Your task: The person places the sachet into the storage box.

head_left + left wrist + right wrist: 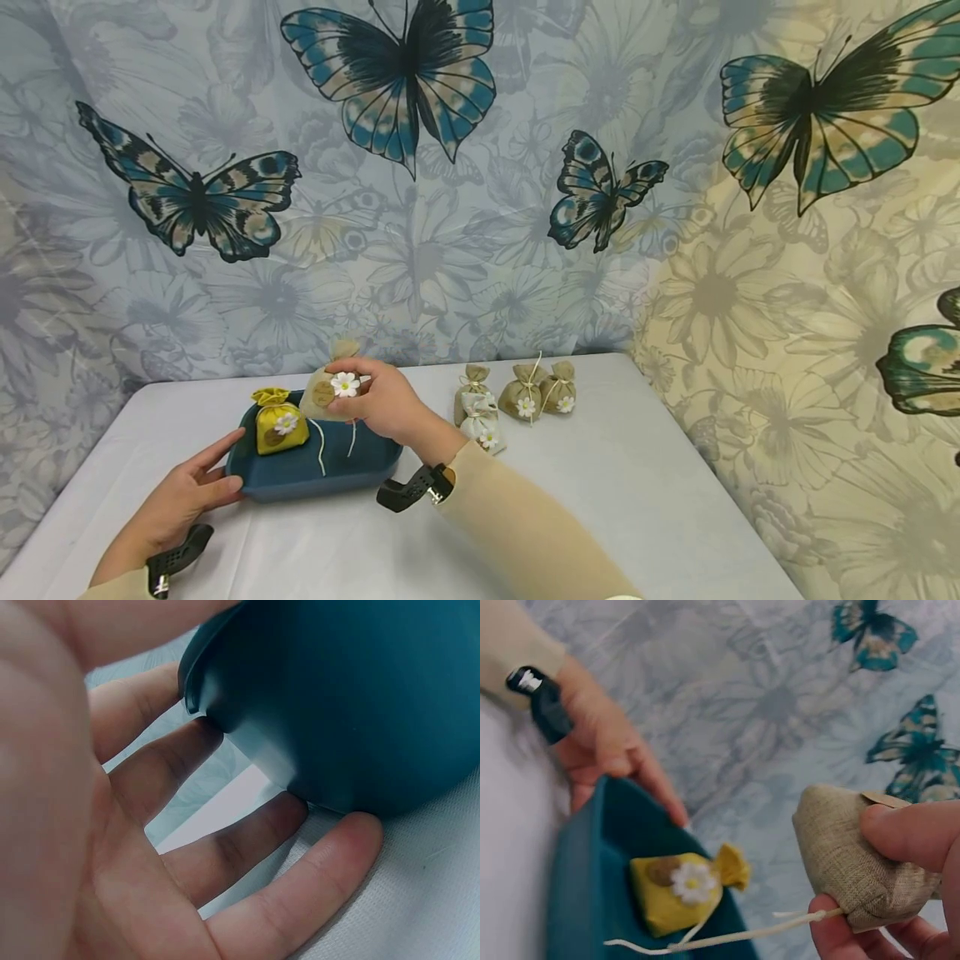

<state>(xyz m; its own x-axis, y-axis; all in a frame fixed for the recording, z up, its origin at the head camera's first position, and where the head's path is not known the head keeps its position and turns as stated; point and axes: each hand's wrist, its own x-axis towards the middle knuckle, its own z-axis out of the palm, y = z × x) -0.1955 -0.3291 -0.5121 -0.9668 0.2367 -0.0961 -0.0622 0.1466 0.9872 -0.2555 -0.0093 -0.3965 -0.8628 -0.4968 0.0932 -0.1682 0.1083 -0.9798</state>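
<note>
My right hand (384, 402) pinches a small beige drawstring pouch (855, 862) between thumb and fingers, above a blue tray (322, 487). A white flower (346, 384) decorates the pouch, and its pale cord (757, 931) dangles over the tray. Inside the tray, towards its left end, a yellow pouch (279, 437) with a white flower stands upright. My left hand (183, 492) holds the tray's left end, thumb at the near side and fingers spread along the end. In the left wrist view, several fingertips (360, 832) touch the tray's blue outer wall (352, 727).
On the white-covered table (570, 517), right of the tray, several more pouches are grouped: a whitish one (480, 421) in front, a tan one (463, 387) behind it, and two more tan pouches (522, 396) beside them. Butterfly-printed cloth (465, 250) hangs behind the table.
</note>
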